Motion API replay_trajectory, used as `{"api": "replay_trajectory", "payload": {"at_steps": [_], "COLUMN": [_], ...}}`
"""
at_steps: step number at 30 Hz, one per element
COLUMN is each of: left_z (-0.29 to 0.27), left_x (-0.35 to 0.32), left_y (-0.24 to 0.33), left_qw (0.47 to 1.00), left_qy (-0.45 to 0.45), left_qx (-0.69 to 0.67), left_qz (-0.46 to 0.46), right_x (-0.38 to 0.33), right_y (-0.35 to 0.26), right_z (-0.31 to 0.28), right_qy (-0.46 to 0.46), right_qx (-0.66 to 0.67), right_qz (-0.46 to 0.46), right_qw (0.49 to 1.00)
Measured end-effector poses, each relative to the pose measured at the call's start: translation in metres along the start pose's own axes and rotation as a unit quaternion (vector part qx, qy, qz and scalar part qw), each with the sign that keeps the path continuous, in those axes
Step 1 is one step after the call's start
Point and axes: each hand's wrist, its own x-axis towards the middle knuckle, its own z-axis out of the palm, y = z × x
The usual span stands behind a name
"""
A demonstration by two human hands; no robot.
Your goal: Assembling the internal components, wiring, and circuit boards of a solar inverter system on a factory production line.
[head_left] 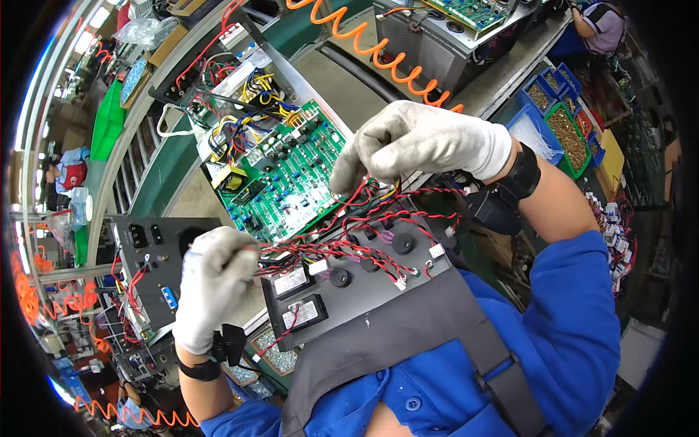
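Observation:
Both my hands wear white work gloves with greyed fingers. My right hand (422, 142) is closed above the near edge of a green circuit board (291, 171), its fingertips pinching a red wire (355, 194). My left hand (215, 280) is closed at the left end of a bundle of twisted red and black wires (349, 244); what lies inside its fingers is partly hidden. Below the bundle, close to my body, is a dark grey panel (364, 291) with round black knobs and two labelled black modules (302, 313). Loose white connectors (400, 282) hang from the wires.
The board sits in an open metal chassis (291, 80) with coloured cables. Another dark unit (156, 251) stands at left, and a grey cased unit (429, 54) at the back. An orange coiled hose (364, 44) crosses above. Blue and green bins (568, 138) of small parts stand at right.

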Motion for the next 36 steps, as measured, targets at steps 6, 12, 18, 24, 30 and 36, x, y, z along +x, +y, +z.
{"api": "replay_trajectory", "payload": {"at_steps": [6,12,18,24,30,36], "left_z": [-0.016,-0.018,-0.010,-0.016,-0.024,-0.022], "left_x": [-0.010,-0.039,-0.060,-0.060,-0.099,-0.049], "left_y": [0.011,-0.024,-0.054,-0.030,-0.039,0.025], "left_qw": [0.952,0.939,0.916,0.918,0.903,0.975], "left_qy": [0.093,0.108,0.090,0.063,-0.051,0.065], "left_qx": [-0.242,-0.212,-0.247,-0.206,-0.192,-0.159], "left_qz": [-0.166,-0.247,-0.305,-0.334,-0.381,-0.141], "right_x": [-0.001,-0.078,-0.119,-0.114,-0.188,-0.165], "right_y": [-0.011,0.032,0.153,0.218,0.136,0.030], "right_z": [-0.003,-0.057,-0.011,0.009,0.007,0.007], "right_qy": [0.099,0.214,0.114,0.097,0.036,0.340], "right_qx": [-0.107,-0.218,-0.173,-0.070,-0.188,-0.159], "right_qz": [0.052,0.102,0.268,0.330,0.149,0.215], "right_qw": [0.988,0.947,0.941,0.936,0.970,0.902]}}
